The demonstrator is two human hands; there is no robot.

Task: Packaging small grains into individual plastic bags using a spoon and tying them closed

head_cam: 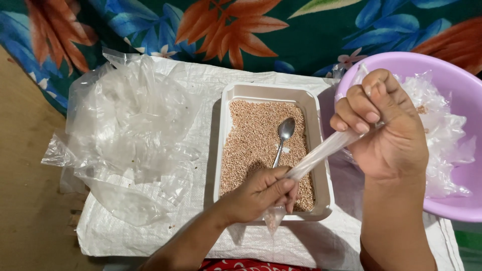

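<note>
My left hand (258,194) is closed around the lower end of a thin clear plastic bag (321,150) holding a little brown grain, at the near edge of the tray. My right hand (384,125) pinches the bag's upper end, pulling it taut and twisted between both hands. Beneath them sits a white rectangular tray (223,130) filled with small brown grains (251,140). A metal spoon (283,138) lies in the grains, bowl pointing away from me.
A purple plastic basin (467,100) at the right holds several filled clear packets (442,140). A pile of empty clear plastic bags (130,130) lies at the left on a white woven sack (311,246). Floral cloth lies beyond.
</note>
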